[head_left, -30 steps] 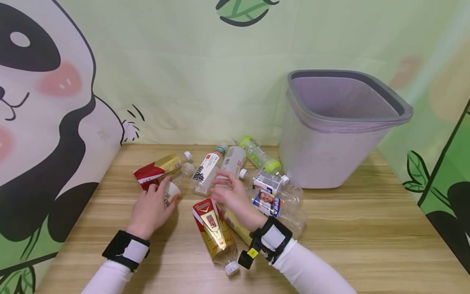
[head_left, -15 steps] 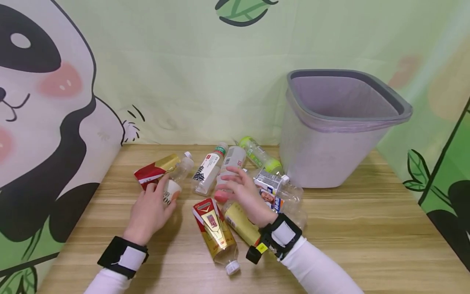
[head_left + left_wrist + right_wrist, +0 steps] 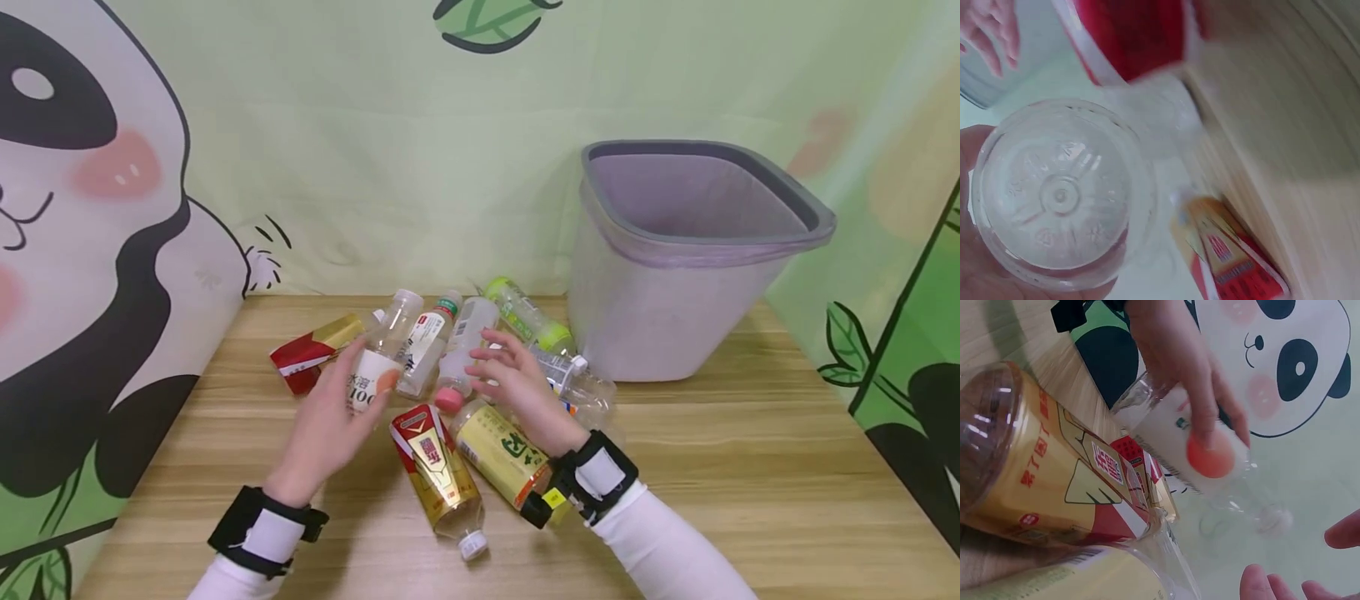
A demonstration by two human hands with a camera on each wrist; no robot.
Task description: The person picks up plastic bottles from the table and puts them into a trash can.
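My left hand [image 3: 322, 433] grips a clear plastic bottle [image 3: 372, 379] with a white label and an orange-red circle. The bottle is tilted, cap end away from me, and its round base [image 3: 1060, 197] faces the left wrist camera. In the right wrist view it appears raised beside a red-and-gold bottle [image 3: 1104, 469]. My right hand [image 3: 521, 387] holds nothing; its fingers are spread and relaxed above the pile. Below it lie a yellow-labelled bottle [image 3: 498, 450] and a pink-capped bottle [image 3: 465, 346]. The right hand partly hides some clear bottles [image 3: 594, 396].
A grey bin [image 3: 660, 317] with a liner stands at the back right. Another red-and-gold bottle [image 3: 315, 350] lies at the left. A green-capped bottle [image 3: 427, 342] and a green-wrapped bottle [image 3: 525, 312] lie towards the back wall. The table [image 3: 720, 483] has wood grain.
My left hand has brought the white-labelled bottle up and to the right, away from the red-and-gold bottle. My right hand has shifted slightly right, uncovering more of the yellow-labelled and pink-capped bottles.
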